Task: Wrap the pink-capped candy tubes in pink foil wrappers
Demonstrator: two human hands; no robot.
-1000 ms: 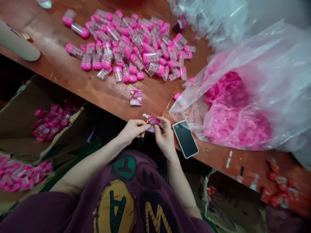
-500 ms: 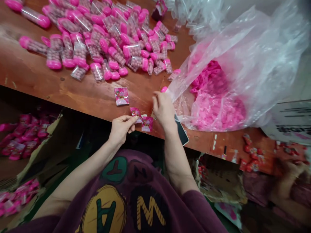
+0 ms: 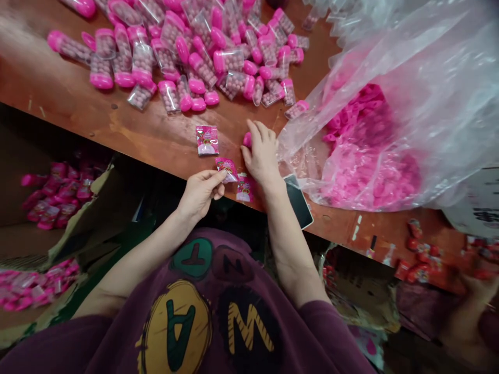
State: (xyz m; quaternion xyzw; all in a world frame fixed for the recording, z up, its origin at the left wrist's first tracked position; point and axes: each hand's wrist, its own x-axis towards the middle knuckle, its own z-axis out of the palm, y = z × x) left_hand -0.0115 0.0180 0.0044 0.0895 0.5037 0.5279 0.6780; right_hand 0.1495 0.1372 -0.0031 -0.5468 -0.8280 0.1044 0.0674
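My left hand [image 3: 200, 191] pinches a small pink printed packet [image 3: 226, 168] at the near edge of the brown table [image 3: 117, 124]. A second pink packet [image 3: 244, 188] hangs just below it, by my right wrist. My right hand [image 3: 262, 153] rests on the table with its fingers curled over a loose pink cap [image 3: 247, 139]. A third pink packet [image 3: 207, 139] lies flat on the table just left of that hand. A heap of clear tubes with pink caps [image 3: 195, 52] covers the far part of the table.
A big clear plastic bag of pink caps [image 3: 366, 150] lies to the right, touching my right hand. A dark phone [image 3: 299, 203] lies at the table edge. Cardboard boxes of pink packets [image 3: 58, 192] stand below left. Red packets [image 3: 424, 257] lie at the far right edge.
My right hand let go of the packet and moved up onto the table to the loose pink cap. My left hand keeps the packet pinched.
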